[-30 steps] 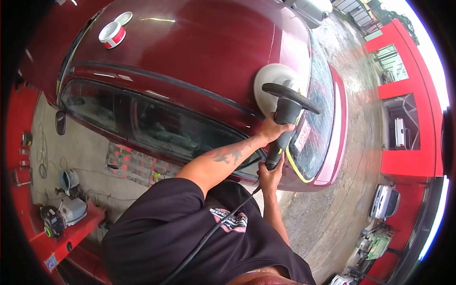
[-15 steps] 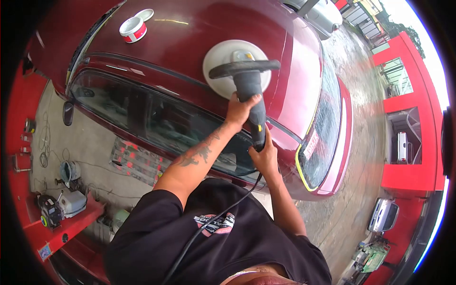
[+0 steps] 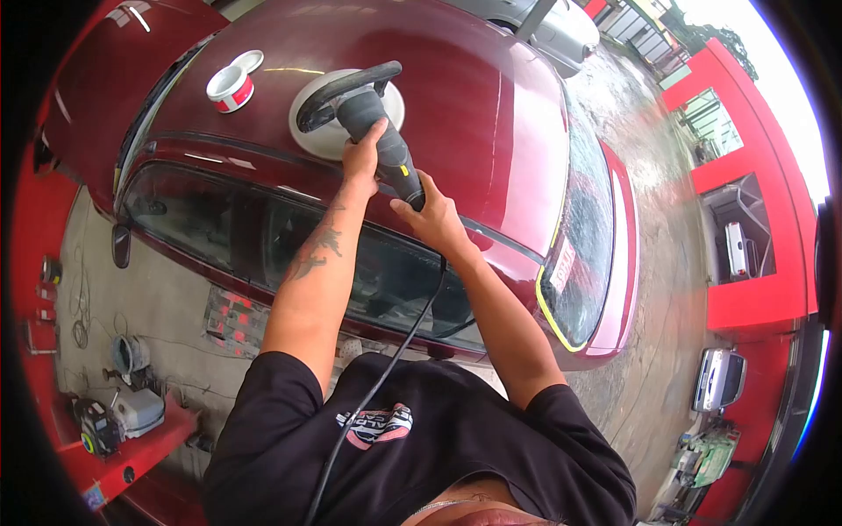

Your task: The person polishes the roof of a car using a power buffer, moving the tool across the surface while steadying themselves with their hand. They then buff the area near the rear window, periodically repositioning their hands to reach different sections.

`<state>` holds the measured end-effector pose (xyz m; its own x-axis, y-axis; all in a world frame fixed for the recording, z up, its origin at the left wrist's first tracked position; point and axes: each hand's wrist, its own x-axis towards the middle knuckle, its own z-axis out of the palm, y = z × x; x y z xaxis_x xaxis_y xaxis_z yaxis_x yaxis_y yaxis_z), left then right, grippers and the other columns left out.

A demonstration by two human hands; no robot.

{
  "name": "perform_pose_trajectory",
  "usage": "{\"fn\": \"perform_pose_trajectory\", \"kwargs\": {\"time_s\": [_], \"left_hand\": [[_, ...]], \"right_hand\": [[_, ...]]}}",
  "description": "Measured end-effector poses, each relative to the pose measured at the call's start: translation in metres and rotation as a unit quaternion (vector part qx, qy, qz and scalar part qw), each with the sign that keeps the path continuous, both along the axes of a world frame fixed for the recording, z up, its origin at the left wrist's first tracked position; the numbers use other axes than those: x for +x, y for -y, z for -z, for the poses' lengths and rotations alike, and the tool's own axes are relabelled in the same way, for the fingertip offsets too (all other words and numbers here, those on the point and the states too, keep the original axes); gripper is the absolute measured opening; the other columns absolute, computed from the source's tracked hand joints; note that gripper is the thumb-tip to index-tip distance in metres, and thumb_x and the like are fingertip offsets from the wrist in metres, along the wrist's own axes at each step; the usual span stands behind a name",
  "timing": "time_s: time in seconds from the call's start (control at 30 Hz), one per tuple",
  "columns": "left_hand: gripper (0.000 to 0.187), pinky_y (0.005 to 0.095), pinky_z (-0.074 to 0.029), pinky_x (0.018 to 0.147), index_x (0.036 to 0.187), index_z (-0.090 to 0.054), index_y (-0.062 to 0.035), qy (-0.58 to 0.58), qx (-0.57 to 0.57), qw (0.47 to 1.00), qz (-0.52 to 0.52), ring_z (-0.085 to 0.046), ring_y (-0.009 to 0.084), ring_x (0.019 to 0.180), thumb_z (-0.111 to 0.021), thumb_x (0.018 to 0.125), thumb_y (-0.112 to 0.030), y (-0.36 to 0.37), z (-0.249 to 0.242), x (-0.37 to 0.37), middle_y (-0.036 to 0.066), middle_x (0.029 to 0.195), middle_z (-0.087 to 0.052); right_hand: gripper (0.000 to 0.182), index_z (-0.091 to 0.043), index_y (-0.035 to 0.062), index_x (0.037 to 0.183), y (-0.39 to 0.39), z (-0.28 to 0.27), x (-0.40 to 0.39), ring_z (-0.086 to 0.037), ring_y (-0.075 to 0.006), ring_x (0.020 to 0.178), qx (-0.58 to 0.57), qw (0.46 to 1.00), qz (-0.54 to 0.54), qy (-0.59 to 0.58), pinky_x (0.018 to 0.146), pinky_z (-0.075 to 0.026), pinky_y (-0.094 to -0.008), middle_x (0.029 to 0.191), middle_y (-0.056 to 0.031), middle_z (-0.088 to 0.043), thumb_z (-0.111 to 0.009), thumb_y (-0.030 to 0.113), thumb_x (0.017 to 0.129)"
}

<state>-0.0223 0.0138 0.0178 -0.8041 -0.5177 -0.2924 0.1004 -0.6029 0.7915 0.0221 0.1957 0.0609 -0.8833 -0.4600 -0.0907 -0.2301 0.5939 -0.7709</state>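
My left hand (image 3: 361, 158) is wrapped around the front of the dark body of a car polisher (image 3: 367, 114). Farther back, my right hand (image 3: 436, 215) grips the polisher's rear end, where the black cord (image 3: 399, 346) comes out and runs down across my shirt. A wide white round pad (image 3: 317, 134) lies against the dark red car roof (image 3: 456, 123), partly covered by the tool. The curved black front handle (image 3: 338, 92) is tilted, and neither hand is on it.
An open white-and-red tub (image 3: 230, 91) and its lid (image 3: 250, 60) sit on the roof at the left. Yellow tape (image 3: 554, 321) edges the rear window. On the floor lies a spotted board (image 3: 235, 317); machines stand on a red bench (image 3: 162, 438). A silver car (image 3: 548, 35) is parked beyond.
Both hands have moved the polisher leftward and slightly away across the roof, nearer the tub. Its front handle has turned to a slant. My view has shifted a little.
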Motion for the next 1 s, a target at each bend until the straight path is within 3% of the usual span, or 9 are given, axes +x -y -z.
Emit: {"fn": "perform_pose_trajectory", "kwargs": {"time_s": [0.1, 0.13, 0.2, 0.3, 0.33, 0.43, 0.57, 0.87, 1.0], "left_hand": [[0.069, 0.0417, -0.061, 0.076, 0.118, -0.065, 0.0016, 0.109, -0.145, 0.978, 0.105, -0.072, 0.0216, 0.083, -0.081, 0.085, -0.057, 0.002, -0.01, 0.012, 0.011, 0.1, -0.072], [0.065, 0.0406, -0.059, 0.073, 0.102, -0.073, -0.0034, 0.139, -0.219, 0.957, 0.129, -0.073, 0.0229, 0.078, -0.076, 0.085, -0.066, 0.001, -0.013, 0.019, 0.009, 0.092, -0.076], [0.054, 0.0411, -0.056, 0.069, 0.092, -0.073, -0.0078, 0.09, -0.443, 0.889, 0.077, -0.07, 0.025, 0.075, -0.077, 0.087, -0.062, 0.009, 0.02, 0.031, 0.006, 0.084, -0.074], [0.04, 0.0437, -0.049, 0.068, 0.077, -0.07, -0.0139, -0.015, -0.704, 0.71, 0.001, -0.062, 0.0288, 0.071, -0.077, 0.089, -0.052, 0.043, 0.051, 0.045, 0.003, 0.073, -0.066], [0.035, 0.0441, -0.045, 0.071, 0.074, -0.067, -0.0154, -0.038, -0.737, 0.674, -0.022, -0.057, 0.0271, 0.074, -0.078, 0.089, -0.045, 0.051, 0.051, 0.048, 0.002, 0.07, -0.059], [0.035, 0.0434, -0.043, 0.076, 0.075, -0.062, -0.0159, -0.008, -0.777, 0.628, -0.041, -0.057, 0.0256, 0.082, -0.075, 0.09, -0.044, 0.077, 0.07, 0.045, 0.0, 0.077, -0.059], [0.034, 0.0422, -0.041, 0.076, 0.076, -0.059, -0.0151, 0.003, -0.777, 0.627, -0.047, -0.056, 0.0245, 0.081, -0.075, 0.091, -0.042, 0.07, 0.069, 0.045, -0.001, 0.077, -0.059], [0.039, 0.0411, -0.041, 0.073, 0.072, -0.059, -0.0137, 0.016, -0.762, 0.646, -0.045, -0.056, 0.0229, 0.072, -0.076, 0.09, -0.044, 0.077, 0.072, 0.044, 0.0, 0.071, -0.061], [0.04, 0.0411, -0.041, 0.07, 0.071, -0.06, -0.0127, 0.015, -0.744, 0.666, -0.042, -0.056, 0.0232, 0.07, -0.076, 0.09, -0.044, 0.076, 0.07, 0.045, 0.0, 0.069, -0.061]], "right_hand": [[0.077, -0.047, 0.0043, 0.15, -0.018, 0.013, -0.001, -0.074, -0.0346, 0.094, -0.015, 0.997, 0.012, -0.072, 0.085, -0.055, -0.0439, 0.104, -0.0245, -0.072, -0.079, 0.039, 0.089], [0.076, -0.047, 0.0053, 0.15, -0.028, 0.015, 0.0, -0.074, -0.0381, 0.095, -0.016, 0.997, 0.024, -0.071, 0.085, -0.056, -0.0451, 0.104, -0.0264, -0.072, -0.079, 0.038, 0.089], [0.074, -0.047, 0.0072, 0.15, -0.059, 0.015, 0.008, -0.074, -0.045, 0.097, -0.017, 0.996, 0.049, -0.072, 0.084, -0.056, -0.0476, 0.103, -0.03, -0.073, -0.079, 0.036, 0.09], [0.071, -0.048, 0.0116, 0.151, -0.104, 0.005, 0.023, -0.068, -0.0206, 0.062, 0.001, 0.987, 0.156, 0.025, 0.06, -0.053, -0.0386, 0.083, -0.0149, -0.07, -0.079, 0.03, 0.09], [0.07, -0.048, 0.0106, 0.151, -0.123, 0.008, 0.025, -0.068, -0.0197, 0.064, 0.008, 0.985, 0.173, -0.003, 0.06, -0.053, -0.0376, 0.081, -0.013, -0.069, -0.079, 0.027, 0.09], [0.059, -0.051, 0.0076, 0.144, -0.186, 0.033, 0.018, -0.064, -0.0143, 0.061, -0.036, 0.959, 0.276, 0.053, 0.051, -0.05, -0.0328, 0.074, -0.0065, -0.066, -0.076, 0.019, 0.091], [0.039, -0.053, 0.0076, 0.126, -0.203, 0.012, 0.007, -0.059, -0.0136, 0.057, -0.139, 0.921, 0.35, 0.101, 0.044, -0.05, -0.0299, 0.079, -0.0078, -0.06, -0.072, 0.011, 0.093], [0.038, -0.057, 0.0071, 0.128, -0.114, -0.001, -0.037, -0.057, -0.0127, 0.051, -0.062, 0.966, 0.24, 0.068, 0.046, -0.049, -0.0277, 0.077, -0.006, -0.061, -0.072, 0.014, 0.093], [0.059, -0.052, 0.0058, 0.142, -0.058, -0.014, -0.045, -0.062, -0.0151, 0.055, 0.01, 0.986, 0.161, 0.054, 0.05, -0.049, -0.0314, 0.077, -0.008, -0.064, -0.075, 0.019, 0.089]]}}
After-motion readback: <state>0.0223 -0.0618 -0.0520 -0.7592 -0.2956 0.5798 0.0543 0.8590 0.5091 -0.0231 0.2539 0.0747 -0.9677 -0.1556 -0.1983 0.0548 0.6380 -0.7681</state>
